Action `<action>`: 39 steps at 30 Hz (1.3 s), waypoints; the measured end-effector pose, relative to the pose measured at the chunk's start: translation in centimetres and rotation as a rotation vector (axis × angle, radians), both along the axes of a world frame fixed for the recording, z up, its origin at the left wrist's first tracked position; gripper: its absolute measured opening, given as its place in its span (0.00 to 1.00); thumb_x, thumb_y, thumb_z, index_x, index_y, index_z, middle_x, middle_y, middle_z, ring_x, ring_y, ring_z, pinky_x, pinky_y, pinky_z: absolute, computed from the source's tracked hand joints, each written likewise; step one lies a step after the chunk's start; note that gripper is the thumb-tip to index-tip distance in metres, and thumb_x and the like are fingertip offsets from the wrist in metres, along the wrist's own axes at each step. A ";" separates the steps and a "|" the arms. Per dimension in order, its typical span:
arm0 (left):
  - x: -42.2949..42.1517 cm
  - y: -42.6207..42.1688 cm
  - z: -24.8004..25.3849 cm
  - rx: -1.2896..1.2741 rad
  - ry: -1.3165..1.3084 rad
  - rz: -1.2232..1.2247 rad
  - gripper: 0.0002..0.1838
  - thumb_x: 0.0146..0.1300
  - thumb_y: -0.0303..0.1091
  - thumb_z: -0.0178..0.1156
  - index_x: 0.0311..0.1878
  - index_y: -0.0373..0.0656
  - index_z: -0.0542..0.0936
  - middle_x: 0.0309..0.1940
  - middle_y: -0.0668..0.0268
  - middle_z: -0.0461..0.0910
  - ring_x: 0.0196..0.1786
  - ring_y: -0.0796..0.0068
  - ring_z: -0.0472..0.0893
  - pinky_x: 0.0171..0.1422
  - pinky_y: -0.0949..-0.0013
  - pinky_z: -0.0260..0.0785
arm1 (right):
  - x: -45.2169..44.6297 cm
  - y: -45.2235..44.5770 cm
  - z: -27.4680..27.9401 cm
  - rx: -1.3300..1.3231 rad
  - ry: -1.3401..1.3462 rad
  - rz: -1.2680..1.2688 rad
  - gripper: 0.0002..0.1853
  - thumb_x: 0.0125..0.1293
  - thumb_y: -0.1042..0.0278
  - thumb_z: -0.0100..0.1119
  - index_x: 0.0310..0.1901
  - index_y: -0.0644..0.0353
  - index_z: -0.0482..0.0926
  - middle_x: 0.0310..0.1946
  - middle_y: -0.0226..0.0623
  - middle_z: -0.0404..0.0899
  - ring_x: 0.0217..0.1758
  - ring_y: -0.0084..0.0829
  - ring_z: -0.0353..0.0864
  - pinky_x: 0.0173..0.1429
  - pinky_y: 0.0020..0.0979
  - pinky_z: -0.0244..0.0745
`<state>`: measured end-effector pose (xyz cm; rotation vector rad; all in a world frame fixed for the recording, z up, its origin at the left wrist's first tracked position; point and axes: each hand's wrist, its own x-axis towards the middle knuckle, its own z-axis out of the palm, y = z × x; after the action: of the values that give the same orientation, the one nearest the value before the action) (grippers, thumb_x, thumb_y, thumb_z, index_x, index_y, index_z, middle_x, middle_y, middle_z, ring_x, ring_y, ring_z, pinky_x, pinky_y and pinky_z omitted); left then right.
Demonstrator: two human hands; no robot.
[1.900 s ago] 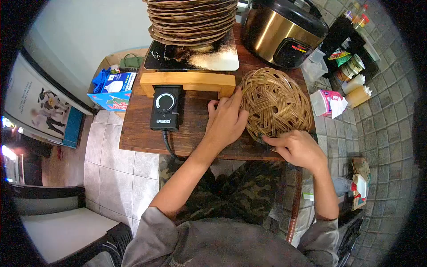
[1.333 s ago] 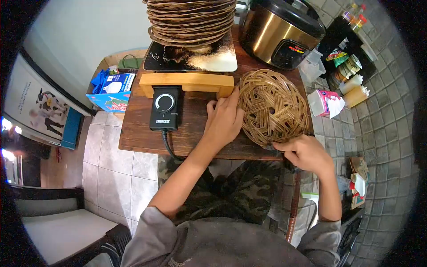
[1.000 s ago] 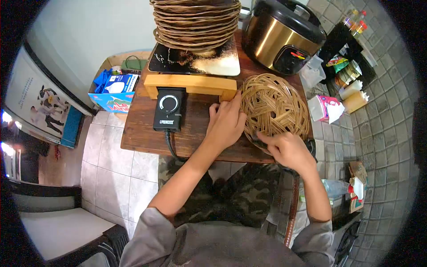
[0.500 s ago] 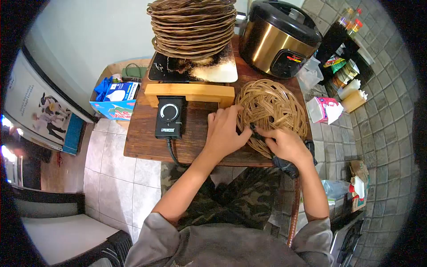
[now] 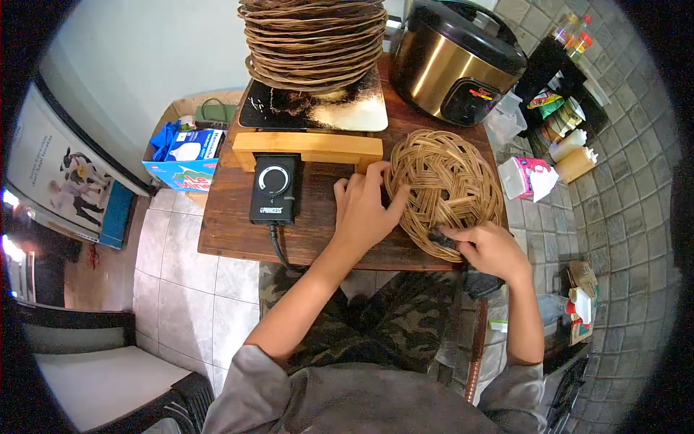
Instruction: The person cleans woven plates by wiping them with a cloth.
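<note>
Woven plate (image 5: 452,170) lies on the table (image 5: 230,233), roughly where it was. Your right hand (image 5: 499,253) has shifted from its eight o'clock to near six, pinching a dark, cloth-like piece (image 5: 439,237); that now meets a different stretch of weave. Your left hand (image 5: 361,217), open, fingers spread, sits against the nine o'clock edge.

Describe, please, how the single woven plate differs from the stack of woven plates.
The single plate lies on the wooden table, whereas the stack stands on the black griddle. The single plate shows its woven face; the stack shows mainly its rims. The left hand and right hand are at the single plate, with neither at the stack. Both are brown and woven.
</note>
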<state>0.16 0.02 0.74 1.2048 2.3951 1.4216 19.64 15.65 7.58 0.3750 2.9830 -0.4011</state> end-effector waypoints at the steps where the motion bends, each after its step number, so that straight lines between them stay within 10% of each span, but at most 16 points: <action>1: 0.1 -0.1 0.0 0.001 0.000 -0.002 0.30 0.62 0.44 0.64 0.64 0.41 0.71 0.45 0.53 0.81 0.51 0.55 0.77 0.68 0.52 0.54 | -0.6 -0.6 0.0 -0.046 0.023 0.030 0.21 0.60 0.74 0.56 0.55 0.55 0.84 0.33 0.54 0.82 0.36 0.53 0.82 0.45 0.45 0.77; 39: 0.1 0.2 -1.4 0.040 0.167 -0.024 0.32 0.60 0.38 0.60 0.67 0.40 0.66 0.46 0.51 0.78 0.54 0.53 0.74 0.71 0.47 0.50 | 1.6 -1.7 1.5 -0.131 0.086 0.116 0.22 0.60 0.77 0.54 0.55 0.50 0.85 0.27 0.50 0.80 0.32 0.51 0.81 0.39 0.47 0.74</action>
<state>0.26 0.19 -0.68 1.4090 2.4599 1.4212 21.28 13.98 9.08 0.1746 3.0205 -0.6110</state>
